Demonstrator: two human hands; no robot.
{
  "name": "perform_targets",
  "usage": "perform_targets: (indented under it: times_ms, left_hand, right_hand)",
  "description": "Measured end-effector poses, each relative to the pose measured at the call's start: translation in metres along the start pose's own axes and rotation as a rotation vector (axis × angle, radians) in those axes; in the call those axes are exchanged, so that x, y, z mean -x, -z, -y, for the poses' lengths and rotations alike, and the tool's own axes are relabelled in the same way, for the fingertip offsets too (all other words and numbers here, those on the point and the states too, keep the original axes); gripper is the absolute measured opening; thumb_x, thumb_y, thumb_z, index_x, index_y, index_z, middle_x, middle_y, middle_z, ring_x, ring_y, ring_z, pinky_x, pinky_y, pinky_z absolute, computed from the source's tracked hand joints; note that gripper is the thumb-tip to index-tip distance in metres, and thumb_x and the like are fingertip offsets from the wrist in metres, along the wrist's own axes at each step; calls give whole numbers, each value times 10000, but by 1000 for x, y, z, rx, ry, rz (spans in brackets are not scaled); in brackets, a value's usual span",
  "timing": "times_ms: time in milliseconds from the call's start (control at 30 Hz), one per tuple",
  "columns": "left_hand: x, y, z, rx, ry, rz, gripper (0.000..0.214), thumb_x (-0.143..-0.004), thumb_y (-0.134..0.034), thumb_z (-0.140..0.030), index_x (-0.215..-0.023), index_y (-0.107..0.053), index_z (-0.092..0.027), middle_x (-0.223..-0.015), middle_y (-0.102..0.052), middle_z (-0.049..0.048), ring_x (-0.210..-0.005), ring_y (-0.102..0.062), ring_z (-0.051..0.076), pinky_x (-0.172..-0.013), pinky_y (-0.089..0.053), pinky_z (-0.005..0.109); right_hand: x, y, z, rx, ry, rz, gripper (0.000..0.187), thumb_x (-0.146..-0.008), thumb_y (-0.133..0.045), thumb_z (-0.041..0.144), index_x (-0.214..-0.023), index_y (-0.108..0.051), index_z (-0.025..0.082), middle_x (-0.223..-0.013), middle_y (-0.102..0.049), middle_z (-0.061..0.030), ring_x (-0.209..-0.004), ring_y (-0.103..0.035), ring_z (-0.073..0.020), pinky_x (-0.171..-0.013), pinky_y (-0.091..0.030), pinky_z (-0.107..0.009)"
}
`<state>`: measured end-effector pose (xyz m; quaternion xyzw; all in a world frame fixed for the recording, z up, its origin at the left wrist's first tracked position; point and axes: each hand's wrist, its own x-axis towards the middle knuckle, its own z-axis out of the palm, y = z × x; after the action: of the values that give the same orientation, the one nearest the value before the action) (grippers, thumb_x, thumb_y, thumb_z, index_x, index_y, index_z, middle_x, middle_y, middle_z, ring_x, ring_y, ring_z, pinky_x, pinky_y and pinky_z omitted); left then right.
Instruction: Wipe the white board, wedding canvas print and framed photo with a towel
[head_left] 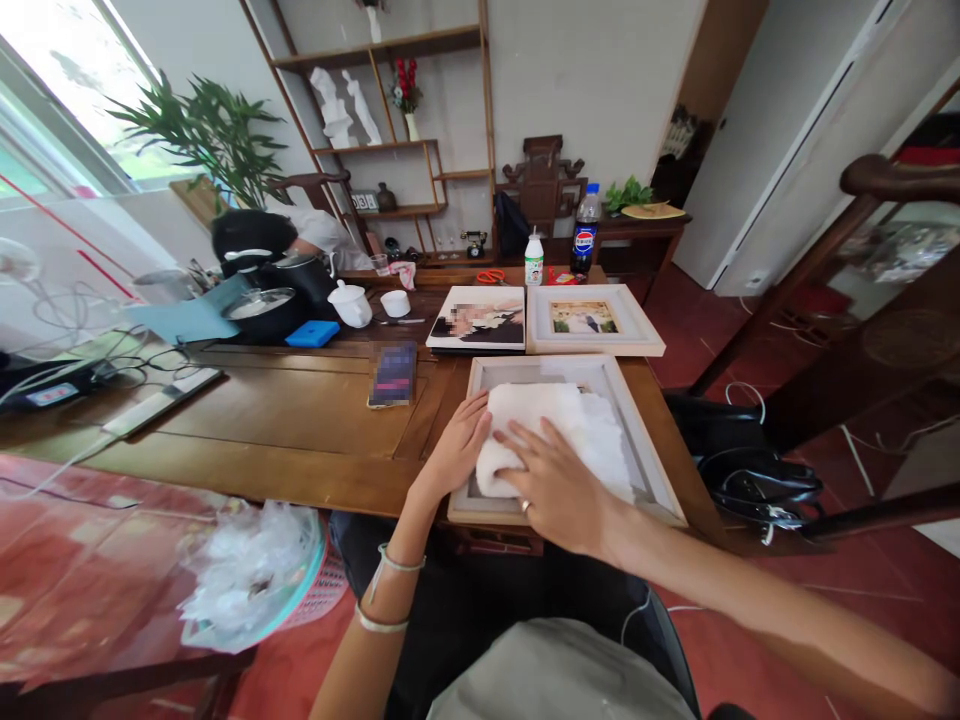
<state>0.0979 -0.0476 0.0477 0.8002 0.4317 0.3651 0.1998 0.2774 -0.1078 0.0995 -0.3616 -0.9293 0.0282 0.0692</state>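
Observation:
A folded white cloth (600, 440), possibly a towel, lies inside a pale picture frame (652, 480) at the table's near edge. My left hand (461, 440) rests along the cloth's left side, fingers stretched out and close together. Spread over the top of the cloth is my right hand (559, 490), pressing on it with fingers apart; a ring shows on one finger. The cloth is rolled or folded over at its left end. Whatever lies beneath it in the frame is mostly hidden.
Behind stand a second framed photo (652, 335) and a photo panel (480, 340). A phone (392, 375), scissors (491, 276), a white bottle (533, 262), a cola bottle (586, 235) and a teapot (350, 305) are on the table. A basket (319, 590) with plastic bags stands on the floor.

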Motion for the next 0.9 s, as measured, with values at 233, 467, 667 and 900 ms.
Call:
perform_targets:
  times_ms: [233, 467, 667, 900]
  left_hand:
    - [1, 0, -1, 16, 69, -7, 472, -972, -207, -336, -1254, -521, -125, -1368, -477, 94, -1326, -349, 173, -1121, -270, 397]
    - [0, 0, 1, -124, -26, 56, 426, -947, -329, -293, -1316, -454, -120, -1394, -443, 112, -1347, -312, 202, -1124, -260, 437]
    - [0, 0, 5, -156, -68, 63, 408, -930, -345, -220, -1317, -456, -149, -1389, -450, 104, -1350, -310, 202, -1117, -280, 440]
    - [0, 0, 8, -161, -95, 85, 405, -913, -360, -171, -1303, -464, -132, -1398, -438, 102, -1356, -294, 203, -1118, -288, 433]
  right_hand:
    - [17, 10, 14, -91, 203, 88, 329, -775, -516, 173, -1079, -641, 197, -1377, -455, -116, -1310, -325, -255, -1085, -150, -507]
    - [65, 44, -1, -95, 39, 83, 359, -687, -473, 52, -985, -624, 185, -1197, -589, -124, -1188, -478, -241, -1032, -320, -445]
    - [94, 50, -28, 47, -160, 67, 484, -651, -415, -6, -1032, -608, 221, -981, -648, -80, -993, -592, -249, -932, -419, -483]
    - [50, 30, -98, 218, -181, -66, 481, -643, -442, -10, -1065, -593, 163, -1358, -456, -154, -1297, -352, -268, -1044, -271, -517]
